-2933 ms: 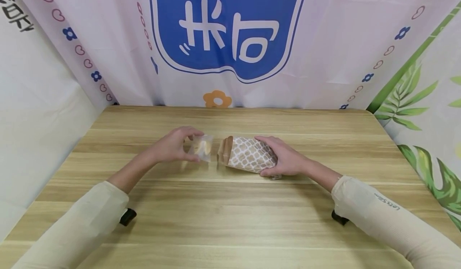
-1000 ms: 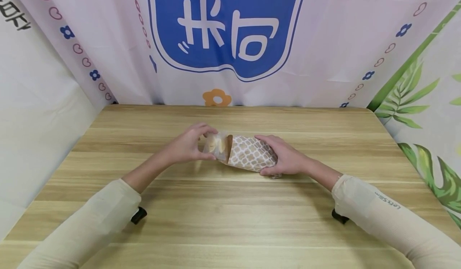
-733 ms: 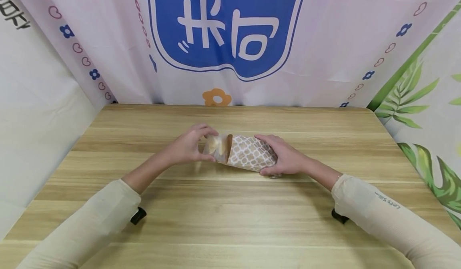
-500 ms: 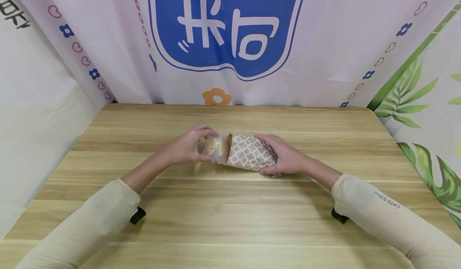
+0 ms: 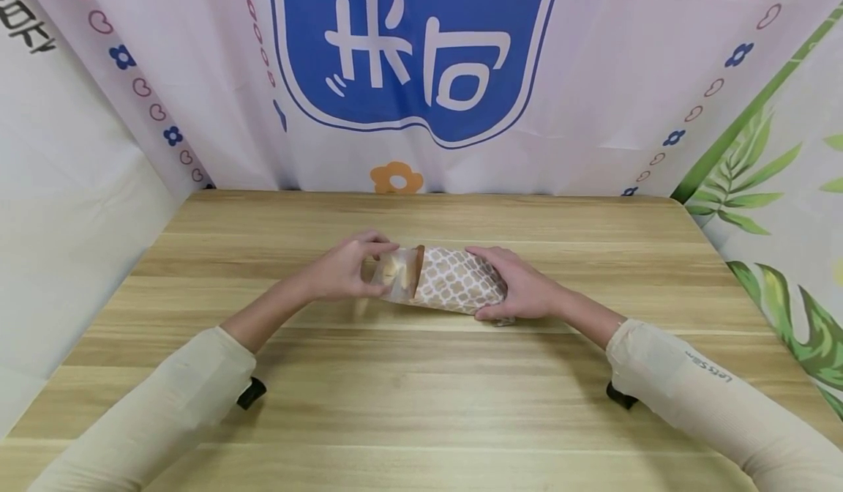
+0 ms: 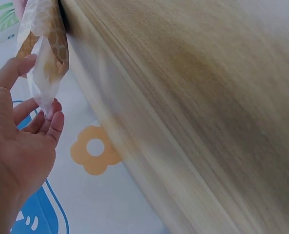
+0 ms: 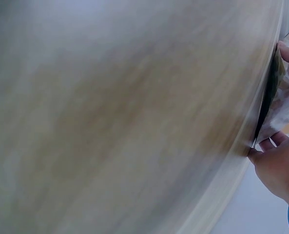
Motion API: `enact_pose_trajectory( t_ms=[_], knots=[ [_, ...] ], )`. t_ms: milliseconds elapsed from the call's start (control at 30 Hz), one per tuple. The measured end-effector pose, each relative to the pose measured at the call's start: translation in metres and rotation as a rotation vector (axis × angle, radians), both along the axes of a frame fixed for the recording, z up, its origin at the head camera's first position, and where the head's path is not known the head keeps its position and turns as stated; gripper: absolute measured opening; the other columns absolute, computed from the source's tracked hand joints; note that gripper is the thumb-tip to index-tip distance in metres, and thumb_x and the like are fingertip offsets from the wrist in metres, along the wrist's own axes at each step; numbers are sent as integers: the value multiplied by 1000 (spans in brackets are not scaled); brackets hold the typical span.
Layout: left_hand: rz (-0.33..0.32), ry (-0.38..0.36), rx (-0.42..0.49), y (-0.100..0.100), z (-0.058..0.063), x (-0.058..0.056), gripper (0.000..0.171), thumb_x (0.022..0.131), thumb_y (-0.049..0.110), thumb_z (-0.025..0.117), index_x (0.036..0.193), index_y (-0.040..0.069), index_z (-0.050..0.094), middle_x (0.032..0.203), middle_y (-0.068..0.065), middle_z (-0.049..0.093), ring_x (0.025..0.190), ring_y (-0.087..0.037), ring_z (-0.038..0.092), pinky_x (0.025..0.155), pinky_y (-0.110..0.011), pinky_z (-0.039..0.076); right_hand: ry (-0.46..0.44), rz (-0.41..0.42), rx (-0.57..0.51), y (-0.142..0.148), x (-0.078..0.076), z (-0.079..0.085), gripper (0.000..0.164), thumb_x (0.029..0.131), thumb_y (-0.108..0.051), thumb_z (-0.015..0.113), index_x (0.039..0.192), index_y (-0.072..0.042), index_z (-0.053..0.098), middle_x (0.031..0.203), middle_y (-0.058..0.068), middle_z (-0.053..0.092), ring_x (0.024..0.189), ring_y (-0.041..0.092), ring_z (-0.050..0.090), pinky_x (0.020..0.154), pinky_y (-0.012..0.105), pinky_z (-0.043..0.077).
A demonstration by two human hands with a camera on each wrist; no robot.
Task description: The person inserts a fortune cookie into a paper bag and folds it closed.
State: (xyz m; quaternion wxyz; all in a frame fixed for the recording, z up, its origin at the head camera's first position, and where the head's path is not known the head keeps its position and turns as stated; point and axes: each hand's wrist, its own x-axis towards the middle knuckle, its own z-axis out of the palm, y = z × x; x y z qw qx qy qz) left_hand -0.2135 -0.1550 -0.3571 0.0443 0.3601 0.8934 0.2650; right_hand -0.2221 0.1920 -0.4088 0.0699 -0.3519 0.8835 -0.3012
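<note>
In the head view, my left hand (image 5: 339, 269) holds a small translucent packet (image 5: 399, 276) with pale yellow pieces inside, thumb and fingers at its left end. The packet's right end sits in the mouth of a brown paper bag (image 5: 454, 281) with a white lattice print, which hides that part. Lying on its side, the bag points its mouth left. My right hand (image 5: 525, 287) grips its closed end, thumb on the near side and fingers on the far side. The left wrist view shows the thumb against the packet (image 6: 46, 83) and several fingers around its tapered end.
A wood-grain table (image 5: 421, 397) spreads under both hands. Behind it hangs a white curtain (image 5: 593, 133) with a blue printed badge. A leaf-patterned cloth (image 5: 803, 287) is at the right and a white cloth (image 5: 72, 206) at the left.
My left hand has moved right and brought the packet from beside the bag into its mouth. Lately its fingers shifted slightly on the packet. The right hand has kept its grip in place.
</note>
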Motion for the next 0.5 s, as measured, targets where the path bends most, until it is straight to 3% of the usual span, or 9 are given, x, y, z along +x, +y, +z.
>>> enact_pose_trajectory(
  t_ms=[233, 500],
  knots=[
    [-29, -18, -21, 2, 1, 1, 85, 75, 14, 91, 143, -15, 50, 138, -24, 51, 108, -32, 59, 89, -47, 57, -7, -4, -1, 0, 1, 1, 112, 74, -43, 92, 162, -10, 31, 160, 16, 40, 147, 34, 37, 121, 57, 30],
    [-30, -29, 13, 3, 2, 0, 82, 76, 9, 90, 143, -15, 50, 138, -23, 50, 109, -33, 62, 91, -43, 60, -6, -1, -7, 0, 0, 0, 112, 74, -42, 93, 162, -10, 32, 160, 16, 41, 147, 34, 37, 121, 57, 30]
  ],
)
